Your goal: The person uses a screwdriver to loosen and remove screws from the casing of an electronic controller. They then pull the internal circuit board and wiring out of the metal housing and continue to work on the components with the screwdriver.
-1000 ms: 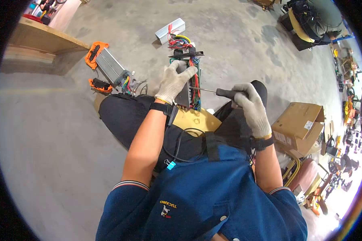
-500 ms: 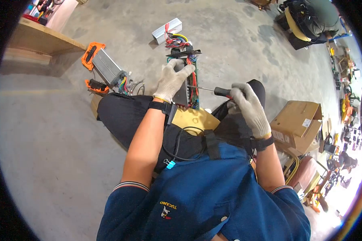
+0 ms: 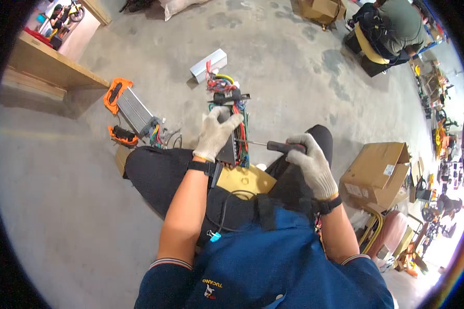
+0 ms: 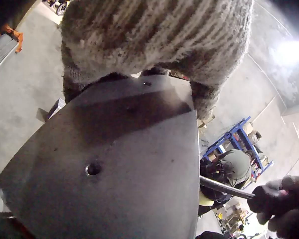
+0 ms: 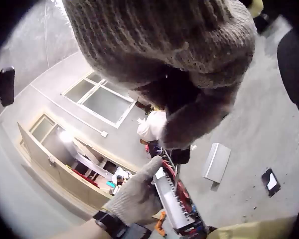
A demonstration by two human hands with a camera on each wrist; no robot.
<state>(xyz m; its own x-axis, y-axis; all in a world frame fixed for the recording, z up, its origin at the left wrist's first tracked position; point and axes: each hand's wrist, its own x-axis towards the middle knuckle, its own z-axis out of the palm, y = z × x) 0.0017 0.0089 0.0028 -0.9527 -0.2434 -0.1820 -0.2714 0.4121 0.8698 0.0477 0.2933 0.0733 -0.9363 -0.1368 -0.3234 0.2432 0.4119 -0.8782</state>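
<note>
Both hands wear knitted gloves. My left hand (image 3: 216,134) grips the far part of an electronic controller (image 3: 227,153), thumb toward its wired side. A flat metal plate (image 4: 129,174) with a hole faces the left wrist camera. Red and green wires (image 3: 238,136) run along the open circuit-board side. In my right hand (image 3: 312,165) is a screwdriver (image 3: 278,147), held by its dark handle. Its shaft points left, the tip right at the row of parts along the board's side; the tip itself is hidden. In the right wrist view, the controller (image 5: 174,199) shows its row of components.
A silver metal casing (image 3: 209,65) lies on the floor beyond the wire bundle (image 3: 221,82). Left of my knee are a finned controller (image 3: 139,113) and orange clamps (image 3: 117,95). A cardboard box (image 3: 376,170) stands at right. Another person (image 3: 402,31) sits farther back.
The head view has tilted up, so everything sits lower in it. My right fingers have shifted on the screwdriver handle, while my left hand keeps its hold on the controller.
</note>
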